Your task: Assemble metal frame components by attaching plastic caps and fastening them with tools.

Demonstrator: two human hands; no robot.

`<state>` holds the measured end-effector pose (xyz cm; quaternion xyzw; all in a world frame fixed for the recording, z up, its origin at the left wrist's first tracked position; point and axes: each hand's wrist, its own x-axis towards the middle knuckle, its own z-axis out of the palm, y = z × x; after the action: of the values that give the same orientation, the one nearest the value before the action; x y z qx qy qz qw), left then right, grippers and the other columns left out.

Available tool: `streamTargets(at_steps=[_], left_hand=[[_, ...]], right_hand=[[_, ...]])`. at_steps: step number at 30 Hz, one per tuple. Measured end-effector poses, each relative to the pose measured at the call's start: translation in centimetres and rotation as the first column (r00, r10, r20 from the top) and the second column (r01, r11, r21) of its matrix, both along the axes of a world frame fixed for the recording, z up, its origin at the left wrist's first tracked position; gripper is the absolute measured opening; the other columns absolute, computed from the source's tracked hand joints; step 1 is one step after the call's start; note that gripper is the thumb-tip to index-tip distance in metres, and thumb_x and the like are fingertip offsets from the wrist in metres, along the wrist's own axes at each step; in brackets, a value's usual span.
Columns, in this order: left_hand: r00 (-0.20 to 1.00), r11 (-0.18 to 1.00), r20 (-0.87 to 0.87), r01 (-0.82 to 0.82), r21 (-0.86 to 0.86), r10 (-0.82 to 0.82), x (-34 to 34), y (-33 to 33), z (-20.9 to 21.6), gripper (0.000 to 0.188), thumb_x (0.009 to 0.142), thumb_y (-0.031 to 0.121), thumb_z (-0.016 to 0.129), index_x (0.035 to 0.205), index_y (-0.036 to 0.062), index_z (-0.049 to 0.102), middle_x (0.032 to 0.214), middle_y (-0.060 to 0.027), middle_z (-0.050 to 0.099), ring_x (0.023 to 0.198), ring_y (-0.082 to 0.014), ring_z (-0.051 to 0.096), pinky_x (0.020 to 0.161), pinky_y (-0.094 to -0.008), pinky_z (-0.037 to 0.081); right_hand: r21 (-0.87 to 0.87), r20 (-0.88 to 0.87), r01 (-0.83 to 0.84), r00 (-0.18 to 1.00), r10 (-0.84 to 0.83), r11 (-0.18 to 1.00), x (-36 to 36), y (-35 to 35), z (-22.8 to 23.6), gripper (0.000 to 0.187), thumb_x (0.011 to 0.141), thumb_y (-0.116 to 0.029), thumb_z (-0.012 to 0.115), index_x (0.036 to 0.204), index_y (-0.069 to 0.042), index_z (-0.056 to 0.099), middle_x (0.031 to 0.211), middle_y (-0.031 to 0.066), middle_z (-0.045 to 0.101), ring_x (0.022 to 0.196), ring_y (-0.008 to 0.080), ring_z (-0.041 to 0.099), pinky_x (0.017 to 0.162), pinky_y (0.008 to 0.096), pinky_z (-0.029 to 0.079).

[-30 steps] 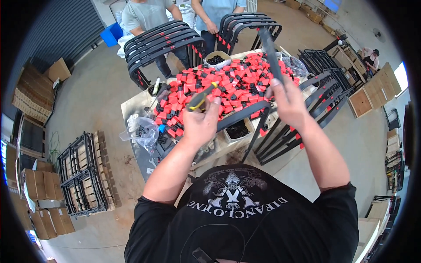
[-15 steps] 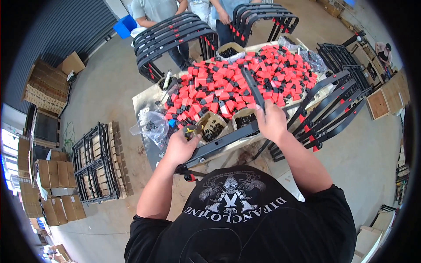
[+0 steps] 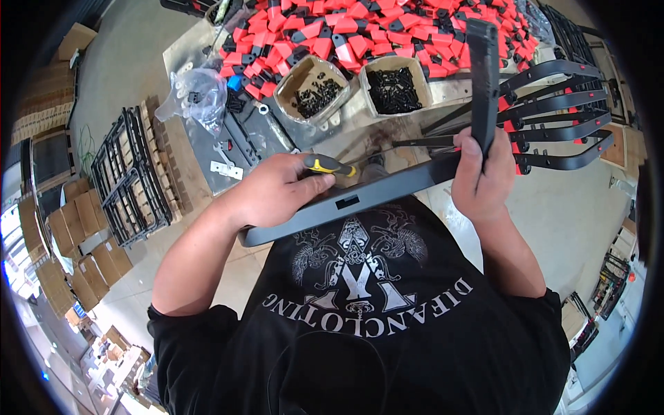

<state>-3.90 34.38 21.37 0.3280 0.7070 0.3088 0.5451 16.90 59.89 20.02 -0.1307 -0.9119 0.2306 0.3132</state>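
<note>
A bent black metal frame (image 3: 401, 184) lies across in front of my chest, with a small rectangular slot in its long bar. My right hand (image 3: 485, 176) is closed round its right end, where one arm of the frame stands up toward the table. At the left, my left hand (image 3: 277, 190) rests over the bar. Between its thumb and fingers it grips a yellow-and-black screwdriver (image 3: 330, 166), whose tip I cannot make out. Beyond the bar, two open boxes of small black parts, the left box (image 3: 285, 88) and the right box (image 3: 398, 111), stand along the table's near edge.
Red and black plastic pieces (image 3: 346, 45) are heaped across the table. A clear plastic bag (image 3: 200, 97) and a wrench (image 3: 277, 128) lie at its left. More curved black frames (image 3: 560, 131) stand at the right. Stacked frames (image 3: 135, 176) lean on pallets at the left.
The frame and both hands have come nearer my body. My view has tilted down, so the table sits higher and the people behind it are out of sight.
</note>
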Motion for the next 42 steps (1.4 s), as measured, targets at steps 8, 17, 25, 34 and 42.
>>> streamTargets(at_steps=[8,17,25,34,42], left_hand=[[0.905,0.990,0.426,0.055,-0.130,0.006,1.7,3.0,0.0,0.042,0.102,0.041,0.066,0.109,0.0001,0.071,0.074,0.0015,0.060,0.072,-0.0057,0.050,0.065,-0.0283,0.046],[0.836,0.970,0.514,0.241,-0.029,-0.192,2.9,3.4,-2.9,0.068,0.096,0.069,0.057,0.080,0.0040,0.064,0.066,0.0015,0.047,0.068,-0.0127,0.046,0.063,-0.0335,0.040],[0.811,0.943,0.558,0.302,-0.140,-0.177,3.7,3.9,-3.3,0.080,0.095,0.080,0.046,0.071,0.0049,0.058,0.064,0.0023,0.044,0.065,-0.0116,0.044,0.059,-0.0327,0.038],[0.811,0.961,0.552,0.270,-0.056,-0.196,4.2,3.9,-2.9,0.073,0.100,0.072,0.044,0.074,0.0060,0.058,0.066,0.0038,0.046,0.066,-0.0093,0.043,0.060,-0.0307,0.039],[0.874,0.997,0.479,-0.078,-0.016,0.076,1.2,2.2,-3.0,0.059,0.105,0.057,0.050,0.107,0.0007,0.068,0.082,0.0000,0.061,0.077,-0.0078,0.053,0.068,-0.0245,0.044]], right_hand=[[-0.128,0.048,-0.070,0.996,0.077,0.989,2.4,-0.4,-0.3,0.031,0.106,-0.025,0.044,0.099,0.004,0.052,0.091,0.0170,0.059,0.084,0.0265,0.062,0.079,0.0394,0.055],[-0.234,-0.107,-0.160,0.985,0.138,0.959,3.0,-0.7,-1.0,0.027,0.104,-0.026,0.049,0.103,0.001,0.049,0.088,0.0153,0.062,0.077,0.0269,0.062,0.077,0.0411,0.053],[-0.183,-0.042,-0.159,0.987,0.154,0.970,3.5,-0.6,-0.8,0.024,0.103,-0.025,0.048,0.100,-0.001,0.048,0.088,0.0149,0.063,0.080,0.0274,0.066,0.086,0.0449,0.049],[-0.164,0.022,-0.120,0.992,0.126,0.979,4.0,-1.1,-0.7,0.033,0.107,-0.034,0.041,0.104,-0.001,0.045,0.089,0.0145,0.062,0.087,0.0292,0.067,0.093,0.0481,0.047],[-0.153,-0.002,-0.125,0.992,0.126,0.980,3.4,-0.9,-0.9,0.031,0.106,-0.031,0.042,0.106,0.000,0.046,0.089,0.0149,0.062,0.083,0.0292,0.066,0.090,0.0488,0.048]])
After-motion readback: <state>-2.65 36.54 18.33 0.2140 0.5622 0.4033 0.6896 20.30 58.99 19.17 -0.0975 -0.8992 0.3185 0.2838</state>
